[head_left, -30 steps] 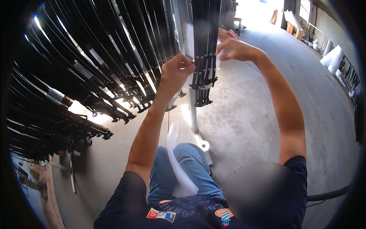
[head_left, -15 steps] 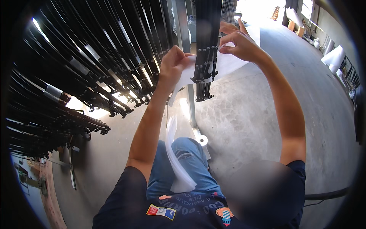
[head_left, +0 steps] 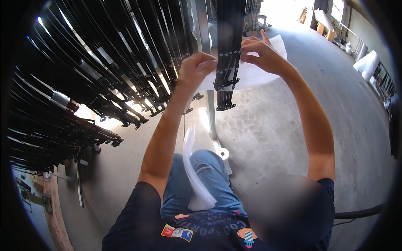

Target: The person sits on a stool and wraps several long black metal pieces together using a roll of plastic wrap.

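A bundle of long black metal bars [head_left: 228, 33] with small fittings at the lower ends hangs upright in front of me. Behind its lower part spans a thin white sheet [head_left: 261, 76], jutting out on both sides. My left hand [head_left: 196, 69] is closed in a pinch at the bundle's left edge, on the sheet. At the right edge, my right hand [head_left: 266, 54] has thumb and fingers bent together on the sheet, the index finger raised. Fingertips of both hands are partly hidden. More white strips [head_left: 194, 184] hang at my waist, over the jeans.
Many similar black bars [head_left: 104, 62] hang in rows on the left. A grey metal post [head_left: 209, 113] stands behind the bundle, with a white roll [head_left: 223, 153] near its foot. White rolled material [head_left: 365, 65] lies by the right wall. A person's legs [head_left: 253, 21] show at the back.
The sheet has been drawn up and flattened behind the bars; its loose left end no longer dangles below my left hand. My left hand has shifted slightly right, toward the bundle; my right hand slightly down.
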`<control>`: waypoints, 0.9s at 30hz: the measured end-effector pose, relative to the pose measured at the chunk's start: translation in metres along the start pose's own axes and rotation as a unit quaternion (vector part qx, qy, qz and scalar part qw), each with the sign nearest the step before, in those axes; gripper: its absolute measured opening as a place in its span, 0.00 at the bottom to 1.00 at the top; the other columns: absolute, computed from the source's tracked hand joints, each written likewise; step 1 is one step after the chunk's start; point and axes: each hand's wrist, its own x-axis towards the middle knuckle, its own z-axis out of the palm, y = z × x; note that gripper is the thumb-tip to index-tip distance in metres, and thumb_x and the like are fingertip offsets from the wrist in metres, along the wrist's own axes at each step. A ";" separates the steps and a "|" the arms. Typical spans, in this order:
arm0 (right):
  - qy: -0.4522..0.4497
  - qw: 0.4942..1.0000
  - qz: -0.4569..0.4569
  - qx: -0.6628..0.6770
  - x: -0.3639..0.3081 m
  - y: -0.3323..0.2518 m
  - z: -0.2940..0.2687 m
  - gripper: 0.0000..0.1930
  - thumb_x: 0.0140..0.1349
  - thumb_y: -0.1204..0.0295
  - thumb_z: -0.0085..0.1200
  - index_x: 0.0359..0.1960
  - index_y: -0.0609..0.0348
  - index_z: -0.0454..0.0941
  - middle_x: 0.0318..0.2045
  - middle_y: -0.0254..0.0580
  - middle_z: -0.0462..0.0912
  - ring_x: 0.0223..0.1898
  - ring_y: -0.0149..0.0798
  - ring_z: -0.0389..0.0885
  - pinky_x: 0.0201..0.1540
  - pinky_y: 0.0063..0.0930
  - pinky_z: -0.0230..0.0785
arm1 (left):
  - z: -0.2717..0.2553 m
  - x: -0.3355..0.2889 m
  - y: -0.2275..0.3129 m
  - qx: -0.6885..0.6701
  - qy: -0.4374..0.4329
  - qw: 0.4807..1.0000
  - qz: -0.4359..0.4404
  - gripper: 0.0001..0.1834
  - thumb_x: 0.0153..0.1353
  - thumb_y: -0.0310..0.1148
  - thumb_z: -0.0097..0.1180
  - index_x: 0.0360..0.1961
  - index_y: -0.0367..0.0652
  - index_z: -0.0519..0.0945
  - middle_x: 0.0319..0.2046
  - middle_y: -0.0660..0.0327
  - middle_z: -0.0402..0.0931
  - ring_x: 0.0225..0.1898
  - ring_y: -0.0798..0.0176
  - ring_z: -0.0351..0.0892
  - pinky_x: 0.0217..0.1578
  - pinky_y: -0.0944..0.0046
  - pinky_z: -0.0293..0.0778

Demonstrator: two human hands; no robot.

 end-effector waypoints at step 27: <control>0.072 0.977 0.005 -0.198 0.001 -0.020 -0.016 0.03 0.51 0.72 0.56 0.24 0.46 0.77 0.39 0.30 0.75 0.50 0.34 0.69 0.60 0.62 0.32 | 0.009 0.004 -0.011 0.064 -0.015 0.997 0.031 0.08 0.48 0.27 0.59 0.28 0.39 0.73 0.22 0.62 0.75 0.24 0.71 0.74 0.29 0.74 0.70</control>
